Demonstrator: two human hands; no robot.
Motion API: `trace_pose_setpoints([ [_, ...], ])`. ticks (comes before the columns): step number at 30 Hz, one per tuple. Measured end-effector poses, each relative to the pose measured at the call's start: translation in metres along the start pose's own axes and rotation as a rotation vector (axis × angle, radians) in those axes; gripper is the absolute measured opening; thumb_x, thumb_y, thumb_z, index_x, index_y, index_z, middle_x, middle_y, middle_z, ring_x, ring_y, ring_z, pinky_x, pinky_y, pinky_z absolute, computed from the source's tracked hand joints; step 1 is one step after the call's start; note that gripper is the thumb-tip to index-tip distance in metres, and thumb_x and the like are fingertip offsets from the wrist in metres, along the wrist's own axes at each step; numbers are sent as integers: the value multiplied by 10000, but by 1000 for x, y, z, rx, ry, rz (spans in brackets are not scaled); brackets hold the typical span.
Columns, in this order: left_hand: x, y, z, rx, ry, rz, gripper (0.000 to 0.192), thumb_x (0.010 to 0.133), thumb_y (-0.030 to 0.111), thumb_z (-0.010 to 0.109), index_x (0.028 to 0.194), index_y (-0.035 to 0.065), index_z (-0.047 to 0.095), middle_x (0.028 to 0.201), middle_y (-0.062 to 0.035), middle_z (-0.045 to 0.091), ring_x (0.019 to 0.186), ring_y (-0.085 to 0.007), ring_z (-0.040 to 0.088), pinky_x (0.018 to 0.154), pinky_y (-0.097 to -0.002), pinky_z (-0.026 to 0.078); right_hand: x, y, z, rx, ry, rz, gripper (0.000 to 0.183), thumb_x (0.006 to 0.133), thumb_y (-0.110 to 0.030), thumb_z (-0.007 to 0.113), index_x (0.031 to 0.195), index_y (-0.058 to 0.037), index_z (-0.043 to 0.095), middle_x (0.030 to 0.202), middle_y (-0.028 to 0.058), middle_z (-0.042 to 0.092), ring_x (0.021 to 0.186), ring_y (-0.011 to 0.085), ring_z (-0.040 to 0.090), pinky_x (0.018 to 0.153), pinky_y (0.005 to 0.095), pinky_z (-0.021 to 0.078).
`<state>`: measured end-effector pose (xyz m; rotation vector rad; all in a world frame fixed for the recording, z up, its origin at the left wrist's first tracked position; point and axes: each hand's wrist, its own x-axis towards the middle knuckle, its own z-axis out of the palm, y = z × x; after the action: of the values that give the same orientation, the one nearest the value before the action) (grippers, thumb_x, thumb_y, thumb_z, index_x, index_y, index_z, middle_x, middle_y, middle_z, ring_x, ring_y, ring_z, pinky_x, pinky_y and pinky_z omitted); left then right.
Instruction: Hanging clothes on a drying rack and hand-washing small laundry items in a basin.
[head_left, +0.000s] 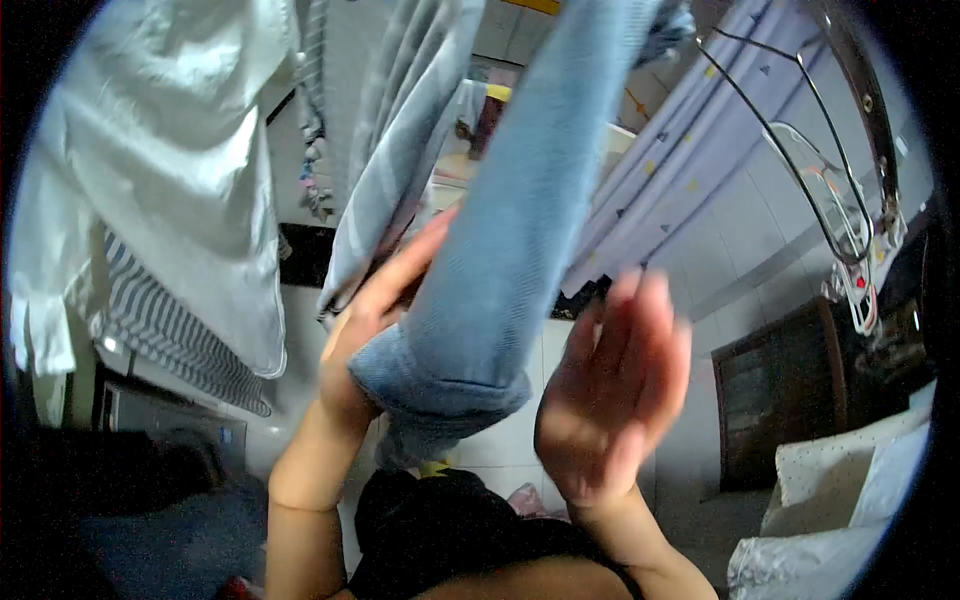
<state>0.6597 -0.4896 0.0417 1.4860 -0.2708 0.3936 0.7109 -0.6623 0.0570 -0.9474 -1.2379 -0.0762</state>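
A light blue denim garment (510, 247), with a folded-up cuff at its lower end, hangs down before me in a long narrow fall. My left hand (360, 352) lies against its left side, fingers stretched upward along it. The denim covers part of that hand, so its grip is not visible. To the right of the cuff, my right hand (619, 390) is raised, palm facing the denim, blurred and holding nothing. A gap separates it from the cloth.
At left hang a shiny white garment (180, 172), a striped cloth (180, 330) and a grey-white cloth (405, 135). A patterned curtain (675, 157) slants behind the denim. Wire hangers (844, 247) dangle from a dark rail (862, 105). Pale cloths (817, 495) are at lower right.
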Motion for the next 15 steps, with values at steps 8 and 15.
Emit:
trace_pose_setpoints([
  [8, -27, 52, -47, -932, 197, 323, 662, 940, 523, 211, 1445, 106, 121, 1478, -194, 133, 1350, -310, 201, 1091, -419, 189, 51, -9, 80, 37, -193, 307, 1299, 551, -886, 405, 1426, -2, 32, 1510, 140, -4, 1392, 232, 10, 1095, 358, 73],
  [15, -103, 80, -185, -910, 358, 225, 596, 938, 412, 353, 1419, 88, 215, 1453, -169, 240, 1327, -266, 270, 1061, -421, 261, 42, 50, 194, -92, -218, 81, 511, 880, -124, 403, 1349, 33, 275, 1350, 238, 370, 1203, 283, 433, 992, 360, 354],
])
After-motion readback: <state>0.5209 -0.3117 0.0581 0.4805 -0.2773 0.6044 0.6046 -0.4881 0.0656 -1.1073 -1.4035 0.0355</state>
